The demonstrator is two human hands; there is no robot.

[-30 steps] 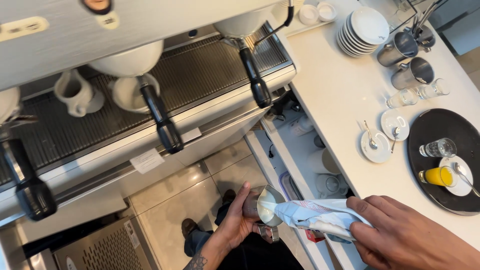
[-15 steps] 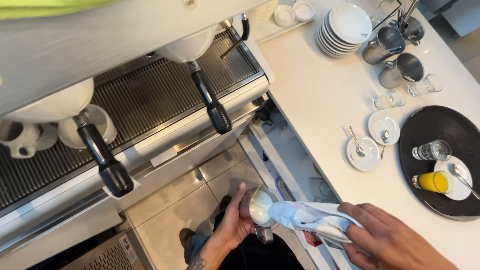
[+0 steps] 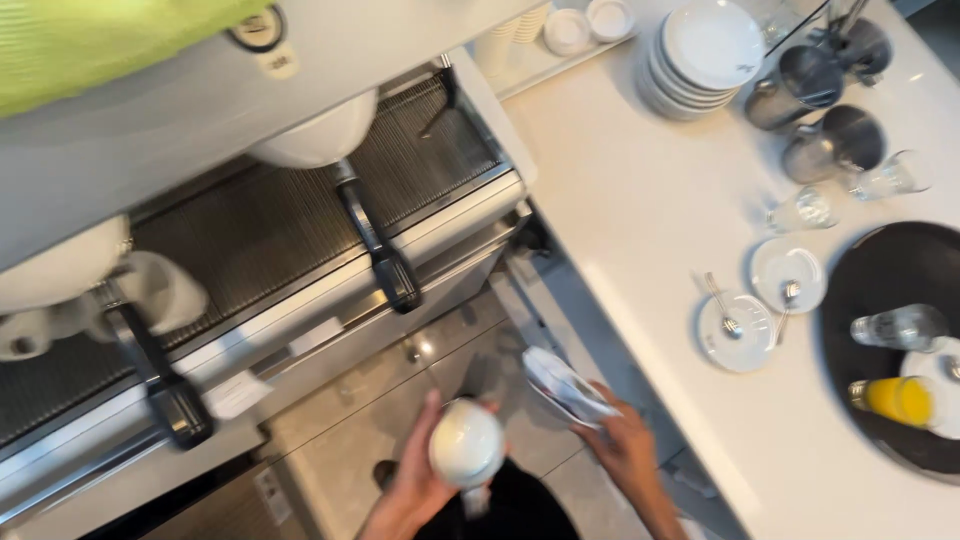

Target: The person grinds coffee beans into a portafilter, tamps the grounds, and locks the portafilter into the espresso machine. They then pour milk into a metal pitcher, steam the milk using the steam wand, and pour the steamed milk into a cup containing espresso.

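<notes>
My left hand (image 3: 415,480) grips a round, pale, shiny object (image 3: 466,443) from below, low in the head view; it is blurred and looks like the head of a portafilter. My right hand (image 3: 628,452) is just to its right, shut on a crumpled white and blue cloth (image 3: 566,385) held up beside the round object, a small gap between them. Both hands hover over the tiled floor (image 3: 330,460) in front of the espresso machine (image 3: 300,250).
Two black portafilter handles (image 3: 380,250) (image 3: 160,385) stick out of the machine. The white counter (image 3: 640,200) on the right carries stacked saucers (image 3: 700,55), metal pitchers (image 3: 835,140), glasses (image 3: 800,210), small plates with spoons (image 3: 735,330) and a black tray (image 3: 900,280) with a glass of orange juice (image 3: 895,398).
The cloth has come off the round object and my hands have drawn slightly apart. The view has swung left, so the machine and counter sit further right.
</notes>
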